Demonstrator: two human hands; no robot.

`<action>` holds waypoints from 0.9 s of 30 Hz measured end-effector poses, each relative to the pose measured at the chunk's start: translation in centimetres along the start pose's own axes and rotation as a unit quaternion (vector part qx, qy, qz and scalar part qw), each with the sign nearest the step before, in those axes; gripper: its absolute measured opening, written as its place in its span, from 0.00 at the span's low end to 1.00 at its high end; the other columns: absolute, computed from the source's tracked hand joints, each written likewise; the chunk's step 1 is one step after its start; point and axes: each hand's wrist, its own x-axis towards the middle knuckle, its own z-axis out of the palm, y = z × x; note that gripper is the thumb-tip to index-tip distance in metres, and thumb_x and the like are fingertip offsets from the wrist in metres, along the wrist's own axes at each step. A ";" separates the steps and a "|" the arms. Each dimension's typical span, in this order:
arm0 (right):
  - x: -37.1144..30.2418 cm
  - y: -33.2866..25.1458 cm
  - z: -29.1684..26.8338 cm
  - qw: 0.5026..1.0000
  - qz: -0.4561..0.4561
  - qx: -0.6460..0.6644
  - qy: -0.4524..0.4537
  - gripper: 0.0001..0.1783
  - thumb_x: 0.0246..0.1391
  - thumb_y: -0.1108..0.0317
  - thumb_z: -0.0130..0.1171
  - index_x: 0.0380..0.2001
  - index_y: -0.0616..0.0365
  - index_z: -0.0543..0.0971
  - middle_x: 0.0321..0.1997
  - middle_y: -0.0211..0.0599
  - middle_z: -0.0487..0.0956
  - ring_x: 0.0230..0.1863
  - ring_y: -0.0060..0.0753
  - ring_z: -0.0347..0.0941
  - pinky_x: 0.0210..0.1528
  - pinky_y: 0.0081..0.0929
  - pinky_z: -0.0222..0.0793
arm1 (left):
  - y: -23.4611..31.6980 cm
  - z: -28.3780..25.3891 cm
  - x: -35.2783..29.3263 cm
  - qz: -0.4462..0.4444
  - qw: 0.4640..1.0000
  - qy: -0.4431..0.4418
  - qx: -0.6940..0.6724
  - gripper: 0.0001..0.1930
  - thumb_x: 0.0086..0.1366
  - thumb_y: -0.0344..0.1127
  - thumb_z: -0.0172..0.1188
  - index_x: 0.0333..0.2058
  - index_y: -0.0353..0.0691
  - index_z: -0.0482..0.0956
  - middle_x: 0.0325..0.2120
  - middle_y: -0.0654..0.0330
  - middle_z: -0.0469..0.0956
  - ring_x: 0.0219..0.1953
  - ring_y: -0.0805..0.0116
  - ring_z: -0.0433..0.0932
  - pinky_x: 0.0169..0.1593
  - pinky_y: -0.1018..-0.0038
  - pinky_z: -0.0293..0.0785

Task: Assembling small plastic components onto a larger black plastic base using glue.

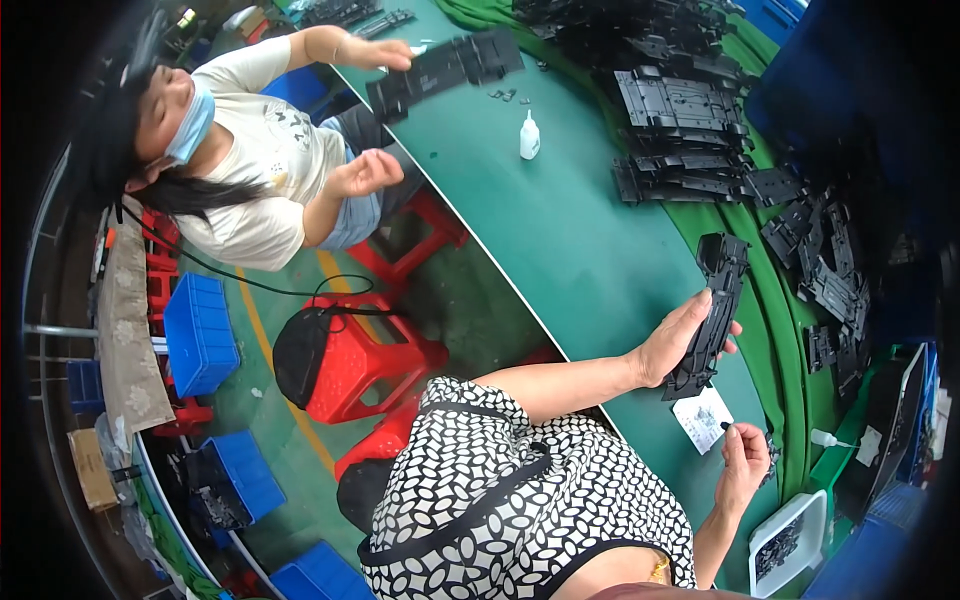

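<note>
My left hand (672, 342) is wrapped round a long black plastic moulded part (712, 318), holding it tilted upright above the green table. Lower down, the fingertips of my right hand (742, 468) pinch a small black piece (725, 426), too small to make out further. A white printed paper (702, 418) lies between the two hands, just below the long part. Near my right forearm stands a white tray (818, 515) of small black pieces. Across the table edge, a co-worker's hand (378, 54) holds a similar black part (445, 72); the co-worker's other hand is raised.
A white squeeze bottle (529, 137) stands on the green table (570, 230), with several small black bits beyond it. Stacked black parts (680, 105) line the far side on green cloth. Red stools (365, 365) and blue crates (200, 335) stand on the floor at left.
</note>
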 end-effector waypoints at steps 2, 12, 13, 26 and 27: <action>-0.2 0.0 0.0 1.000 -0.005 0.003 0.001 0.04 0.53 0.74 0.59 0.32 0.62 0.76 0.25 0.22 0.72 0.24 0.11 0.61 0.27 0.10 0.55 | -0.1 0.0 0.0 -0.005 1.000 0.003 0.003 0.33 0.68 0.63 0.34 0.55 0.38 0.61 0.43 0.56 0.73 0.41 0.70 0.76 0.44 0.75 0.75; -1.0 1.1 0.0 0.998 -0.044 0.036 0.031 0.03 0.55 0.72 0.58 0.31 0.60 0.75 0.24 0.20 0.70 0.24 0.11 0.60 0.27 0.10 0.54 | -0.4 0.3 0.2 -0.003 1.000 -0.001 0.011 0.33 0.67 0.63 0.35 0.55 0.38 0.62 0.42 0.56 0.74 0.40 0.71 0.76 0.41 0.77 0.76; -0.9 1.2 0.3 0.996 -0.063 0.018 0.059 0.04 0.56 0.71 0.57 0.31 0.60 0.75 0.24 0.20 0.69 0.24 0.11 0.60 0.27 0.10 0.54 | -0.5 0.2 0.3 0.001 1.000 -0.001 0.010 0.33 0.67 0.63 0.35 0.55 0.38 0.62 0.42 0.56 0.74 0.40 0.71 0.76 0.41 0.77 0.76; -1.5 6.4 -0.2 0.949 -0.250 -0.022 0.189 0.05 0.62 0.70 0.51 0.36 0.61 0.70 0.31 0.23 0.67 0.30 0.14 0.60 0.34 0.13 0.59 | -2.9 -0.2 0.9 -0.008 0.999 -0.011 0.045 0.33 0.67 0.64 0.35 0.54 0.40 0.63 0.41 0.57 0.75 0.39 0.69 0.76 0.39 0.75 0.76; -1.4 6.4 -0.2 0.950 -0.247 -0.017 0.188 0.04 0.61 0.71 0.51 0.36 0.61 0.71 0.31 0.24 0.68 0.31 0.14 0.61 0.34 0.13 0.60 | -2.8 -0.2 0.9 -0.011 0.999 -0.010 0.047 0.33 0.66 0.65 0.35 0.54 0.40 0.63 0.41 0.57 0.75 0.39 0.69 0.76 0.39 0.75 0.76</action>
